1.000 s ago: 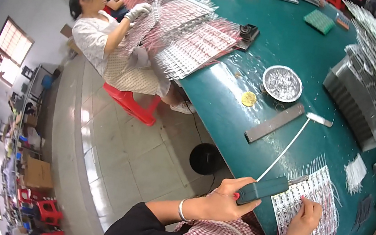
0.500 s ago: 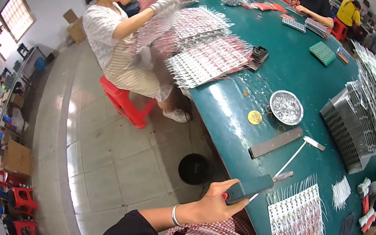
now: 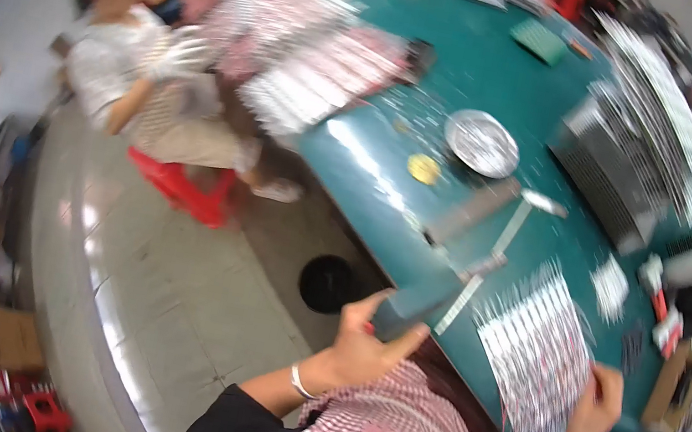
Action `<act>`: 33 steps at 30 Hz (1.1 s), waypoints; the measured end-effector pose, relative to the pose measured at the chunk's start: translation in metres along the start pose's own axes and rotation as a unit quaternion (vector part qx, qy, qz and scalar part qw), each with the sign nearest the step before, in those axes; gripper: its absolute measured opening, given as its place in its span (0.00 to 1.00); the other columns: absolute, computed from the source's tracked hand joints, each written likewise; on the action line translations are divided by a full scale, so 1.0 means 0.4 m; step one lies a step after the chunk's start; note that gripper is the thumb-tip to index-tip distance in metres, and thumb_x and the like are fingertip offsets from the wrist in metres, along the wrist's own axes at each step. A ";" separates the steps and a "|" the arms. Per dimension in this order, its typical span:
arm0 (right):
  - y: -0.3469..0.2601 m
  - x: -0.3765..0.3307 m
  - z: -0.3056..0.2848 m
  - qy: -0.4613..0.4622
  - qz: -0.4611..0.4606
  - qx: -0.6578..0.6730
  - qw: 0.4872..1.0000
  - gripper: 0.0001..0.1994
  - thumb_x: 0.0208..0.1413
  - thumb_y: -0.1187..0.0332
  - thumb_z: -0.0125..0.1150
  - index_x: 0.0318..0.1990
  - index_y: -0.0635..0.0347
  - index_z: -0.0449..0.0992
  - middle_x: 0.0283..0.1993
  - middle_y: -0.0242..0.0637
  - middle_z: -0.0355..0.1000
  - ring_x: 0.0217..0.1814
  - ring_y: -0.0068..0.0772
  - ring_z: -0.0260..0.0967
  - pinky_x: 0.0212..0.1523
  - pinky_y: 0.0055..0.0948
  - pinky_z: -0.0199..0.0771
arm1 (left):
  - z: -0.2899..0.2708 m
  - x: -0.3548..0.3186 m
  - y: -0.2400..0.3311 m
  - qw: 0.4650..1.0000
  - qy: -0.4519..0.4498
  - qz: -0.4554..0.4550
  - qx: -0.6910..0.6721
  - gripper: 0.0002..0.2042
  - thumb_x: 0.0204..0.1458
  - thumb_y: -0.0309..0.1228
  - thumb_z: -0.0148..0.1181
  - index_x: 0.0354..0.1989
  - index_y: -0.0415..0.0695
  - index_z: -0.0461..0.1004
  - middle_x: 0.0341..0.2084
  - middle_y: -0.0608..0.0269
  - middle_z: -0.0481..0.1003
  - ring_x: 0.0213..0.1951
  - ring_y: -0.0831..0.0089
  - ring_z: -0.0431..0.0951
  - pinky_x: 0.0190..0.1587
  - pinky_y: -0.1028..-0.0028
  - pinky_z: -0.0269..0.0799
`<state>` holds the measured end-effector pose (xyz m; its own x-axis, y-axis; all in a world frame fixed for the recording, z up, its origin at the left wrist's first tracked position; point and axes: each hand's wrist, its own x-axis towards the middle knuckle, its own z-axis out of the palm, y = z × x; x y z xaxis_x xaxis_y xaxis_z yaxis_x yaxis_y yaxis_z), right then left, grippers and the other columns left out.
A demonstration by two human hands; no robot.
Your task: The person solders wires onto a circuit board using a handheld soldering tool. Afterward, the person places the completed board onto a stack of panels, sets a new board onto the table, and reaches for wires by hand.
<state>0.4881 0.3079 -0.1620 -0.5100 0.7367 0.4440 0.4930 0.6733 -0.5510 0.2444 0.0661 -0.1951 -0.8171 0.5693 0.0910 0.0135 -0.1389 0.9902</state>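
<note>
Big picture first: a long green table (image 3: 513,107) sweeps from the top of the frame down to the lower right, and it is loaded with work, while a grey tiled floor (image 3: 165,295) fills the left and centre. Stacks of finished-looking racks (image 3: 645,148) tower at the upper right, so a good share of the job appears done, and more fanned sheets (image 3: 319,54) lie at the upper centre in front of a co-worker (image 3: 139,78) seated on a red stool (image 3: 184,188) at the upper left, gloved hands busy. Down at the lower right sits the piece in hand, a sheet of small striped parts (image 3: 538,361), lying flat on the table edge; by my read it is only just being taken up, with most of its handling left. The right hand (image 3: 593,417) grips that sheet's right edge, fingers curled over it. The left hand (image 3: 369,345), lower centre, pinches the near end of a dark flat bar (image 3: 413,307), thumb and fingers clamped on it. A slim white strip (image 3: 485,268) runs diagonally just beside it. Further up, a round metal dish (image 3: 481,143) and a small yellow disc (image 3: 423,169) sit apart on the green. A black round bin (image 3: 327,283) stands on the floor below the table edge. The frame is blurred, so finer detail escapes me.
</note>
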 end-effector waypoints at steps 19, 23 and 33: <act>-0.040 -0.017 0.262 -0.025 -0.042 0.002 0.999 0.08 0.45 0.82 0.64 0.34 0.61 0.78 0.29 0.35 0.69 0.32 0.37 0.68 0.31 0.34 0.70 | 0.039 -0.013 -0.061 0.988 -0.069 -0.075 0.119 0.20 0.45 0.15 0.65 0.50 0.33 0.72 0.39 0.56 0.78 0.23 0.82 0.71 0.22 0.83 0.64; -0.043 -0.024 0.269 -0.039 -0.038 -0.006 0.998 0.09 0.44 0.82 0.63 0.34 0.61 0.79 0.29 0.35 0.68 0.32 0.36 0.68 0.29 0.33 0.70 | 0.083 0.007 -0.022 0.980 -0.066 -0.130 0.136 0.12 0.43 0.20 0.70 0.37 0.34 0.79 0.32 0.61 0.81 0.31 0.77 0.79 0.35 0.77 0.74; -0.054 -0.024 0.266 -0.059 -0.048 -0.005 0.997 0.10 0.43 0.83 0.62 0.36 0.66 0.79 0.30 0.37 0.67 0.32 0.36 0.66 0.29 0.32 0.69 | 0.086 0.014 -0.039 0.955 -0.144 -0.017 0.258 0.09 0.43 0.23 0.70 0.34 0.38 0.80 0.29 0.59 0.80 0.26 0.71 0.80 0.30 0.74 0.72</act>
<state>0.4074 0.2795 -0.2294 -0.6348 0.6562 0.4081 0.4435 0.7419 -0.5029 0.2596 0.0994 -0.2065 -0.6307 0.7760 0.0088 0.3319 0.2595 0.9069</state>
